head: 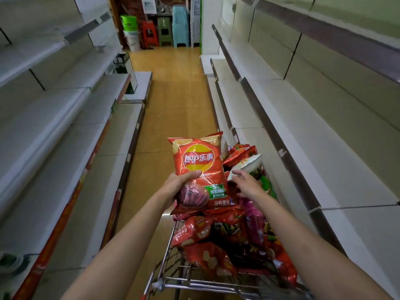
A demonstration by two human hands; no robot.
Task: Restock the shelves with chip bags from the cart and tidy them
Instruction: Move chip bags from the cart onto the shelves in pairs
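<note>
red chip bag (199, 167) with yellow disc; white shelves (270, 109); green buckets (129, 23); tan floor (173, 92)

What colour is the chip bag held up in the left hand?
Red-orange, with a yellow disc and red logo band; the left hand grips the glossy foil chip bag. Head view.

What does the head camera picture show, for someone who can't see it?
A left hand holds up a red chip bag over a cart piled with more bags, while the right hand reaches toward a white bag. Bare shelves line both sides of the aisle, with plastic stools stacked at the far end.
</note>
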